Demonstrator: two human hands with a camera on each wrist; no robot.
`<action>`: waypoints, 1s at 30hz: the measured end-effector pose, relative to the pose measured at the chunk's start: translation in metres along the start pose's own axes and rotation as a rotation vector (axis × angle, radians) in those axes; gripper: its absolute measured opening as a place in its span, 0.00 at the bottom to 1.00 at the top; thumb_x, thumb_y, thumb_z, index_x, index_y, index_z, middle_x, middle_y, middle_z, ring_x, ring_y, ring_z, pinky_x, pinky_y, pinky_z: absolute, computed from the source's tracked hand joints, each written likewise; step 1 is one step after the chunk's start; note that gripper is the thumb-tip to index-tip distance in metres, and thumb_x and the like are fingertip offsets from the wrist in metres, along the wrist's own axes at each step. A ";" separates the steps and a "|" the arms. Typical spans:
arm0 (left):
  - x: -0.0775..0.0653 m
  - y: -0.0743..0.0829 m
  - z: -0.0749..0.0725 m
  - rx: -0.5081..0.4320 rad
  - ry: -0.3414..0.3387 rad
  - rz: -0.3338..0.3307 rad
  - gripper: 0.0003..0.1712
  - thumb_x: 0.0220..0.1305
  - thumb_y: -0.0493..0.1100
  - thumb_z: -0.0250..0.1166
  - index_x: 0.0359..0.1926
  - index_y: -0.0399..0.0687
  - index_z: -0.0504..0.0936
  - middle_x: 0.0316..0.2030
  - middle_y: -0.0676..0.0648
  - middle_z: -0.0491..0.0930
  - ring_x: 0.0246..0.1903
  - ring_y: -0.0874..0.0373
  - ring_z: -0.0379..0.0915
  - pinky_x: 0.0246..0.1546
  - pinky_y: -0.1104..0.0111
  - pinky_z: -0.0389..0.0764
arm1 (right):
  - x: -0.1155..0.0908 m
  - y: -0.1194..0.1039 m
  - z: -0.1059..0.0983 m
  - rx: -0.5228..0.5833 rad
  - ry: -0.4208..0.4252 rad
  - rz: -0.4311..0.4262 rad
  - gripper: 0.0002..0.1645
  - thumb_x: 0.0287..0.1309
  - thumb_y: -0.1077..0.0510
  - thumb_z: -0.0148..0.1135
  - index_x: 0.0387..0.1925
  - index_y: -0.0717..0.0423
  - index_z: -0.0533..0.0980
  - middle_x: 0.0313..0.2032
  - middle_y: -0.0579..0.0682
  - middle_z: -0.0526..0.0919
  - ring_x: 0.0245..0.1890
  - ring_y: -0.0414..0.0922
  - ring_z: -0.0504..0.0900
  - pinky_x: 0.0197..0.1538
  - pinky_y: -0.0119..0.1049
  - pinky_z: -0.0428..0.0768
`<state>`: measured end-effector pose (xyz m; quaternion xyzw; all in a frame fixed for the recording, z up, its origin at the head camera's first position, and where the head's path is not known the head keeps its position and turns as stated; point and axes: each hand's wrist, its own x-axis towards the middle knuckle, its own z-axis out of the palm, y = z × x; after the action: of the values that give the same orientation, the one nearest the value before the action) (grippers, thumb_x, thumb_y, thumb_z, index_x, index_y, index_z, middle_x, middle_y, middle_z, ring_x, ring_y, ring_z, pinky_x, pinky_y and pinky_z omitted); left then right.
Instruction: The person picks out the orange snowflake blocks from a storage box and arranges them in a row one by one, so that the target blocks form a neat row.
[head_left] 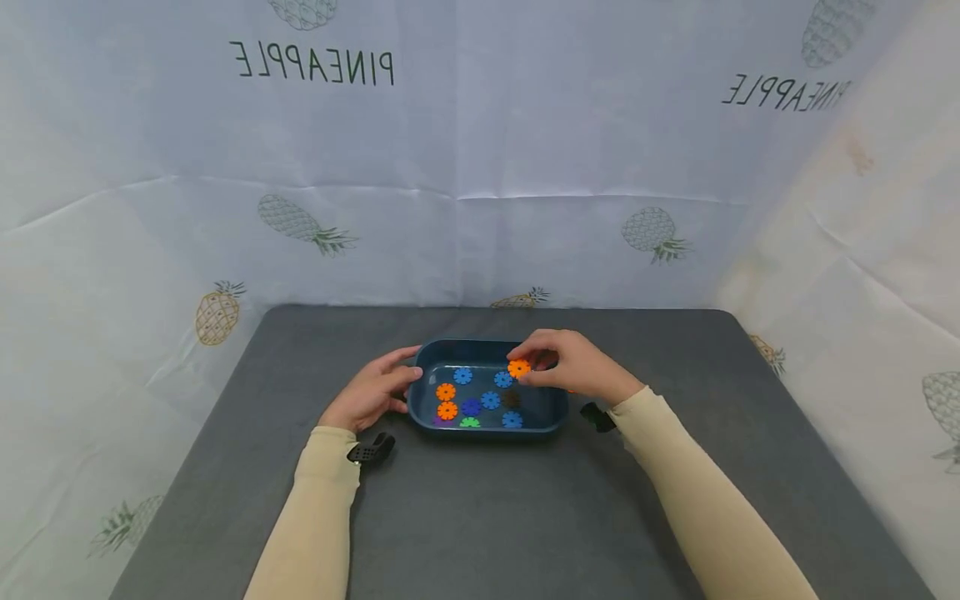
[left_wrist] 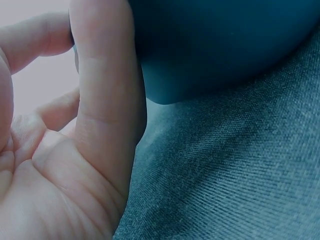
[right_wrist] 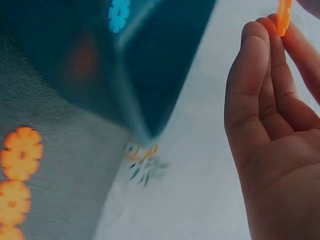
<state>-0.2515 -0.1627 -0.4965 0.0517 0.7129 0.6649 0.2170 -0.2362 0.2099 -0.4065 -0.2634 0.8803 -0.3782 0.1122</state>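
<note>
Two arms in tan sleeves (head_left: 322,508) reach out over a dark grey desk (head_left: 495,517). A small black thing (head_left: 371,451) lies on the desk just beside the left wrist, and another black thing (head_left: 597,417) sits by the right wrist.

A little farther out stands a dark blue tray (head_left: 555,410). Flat flower-shaped pieces lie inside it: two orange ones (head_left: 446,400) on the left side, several blue ones (head_left: 491,400) in the middle, a green one (head_left: 469,422) and a purple one (head_left: 441,421) at the near edge, and a dark one (head_left: 512,398) among the blue.

The left hand (head_left: 372,393) rests on the desk at the tray's left end. Its fingers (left_wrist: 102,85) are straight and touch the tray's outer wall; they hold nothing.

The right hand (head_left: 573,367) is over the far right part of the tray. Its fingers (right_wrist: 252,60) and thumb pinch one orange piece (head_left: 518,367) by its edge, and the piece is lifted above the tray floor. The right wrist view shows three more orange pieces (right_wrist: 21,152) lying on the desk beside the tray's right end.

Behind the desk hangs a white cloth (head_left: 480,167) printed with pineapples and the word PINEAPPLE, seen backwards.
</note>
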 end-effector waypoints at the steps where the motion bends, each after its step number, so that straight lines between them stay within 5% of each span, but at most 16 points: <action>1: 0.000 0.000 0.000 0.000 0.001 0.000 0.39 0.79 0.50 0.66 0.84 0.57 0.63 0.68 0.34 0.78 0.45 0.53 0.85 0.33 0.66 0.88 | -0.005 0.005 -0.001 0.023 0.037 0.015 0.21 0.68 0.52 0.76 0.60 0.45 0.87 0.54 0.43 0.87 0.48 0.43 0.84 0.55 0.39 0.87; 7: 0.001 0.000 -0.001 0.018 0.016 0.012 0.40 0.79 0.51 0.66 0.84 0.57 0.62 0.64 0.35 0.81 0.44 0.53 0.84 0.34 0.66 0.88 | -0.035 0.042 -0.007 0.105 0.241 0.119 0.26 0.66 0.46 0.77 0.62 0.48 0.86 0.55 0.47 0.86 0.48 0.47 0.85 0.53 0.42 0.88; 13: 0.000 -0.006 -0.004 0.029 0.022 -0.002 0.41 0.78 0.52 0.67 0.85 0.56 0.61 0.58 0.36 0.83 0.41 0.52 0.82 0.34 0.65 0.88 | -0.061 0.081 -0.014 0.090 0.337 0.256 0.26 0.67 0.43 0.76 0.63 0.46 0.85 0.54 0.51 0.87 0.48 0.51 0.86 0.52 0.46 0.88; 17: -0.002 -0.007 -0.004 0.020 0.021 -0.018 0.42 0.78 0.53 0.67 0.85 0.56 0.61 0.56 0.40 0.83 0.41 0.52 0.81 0.36 0.66 0.88 | -0.075 0.098 -0.020 0.039 0.365 0.308 0.25 0.69 0.45 0.75 0.63 0.46 0.84 0.54 0.53 0.87 0.49 0.51 0.86 0.53 0.44 0.86; 30: 0.000 -0.002 0.002 0.004 0.018 -0.041 0.41 0.78 0.53 0.67 0.85 0.56 0.61 0.58 0.40 0.81 0.41 0.54 0.82 0.36 0.68 0.89 | -0.094 0.129 -0.026 -0.106 0.377 0.422 0.25 0.72 0.50 0.72 0.66 0.54 0.83 0.63 0.62 0.82 0.59 0.60 0.82 0.63 0.63 0.81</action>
<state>-0.2501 -0.1616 -0.4985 0.0315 0.7170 0.6594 0.2241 -0.2170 0.3518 -0.4823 -0.0049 0.9395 -0.3425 0.0087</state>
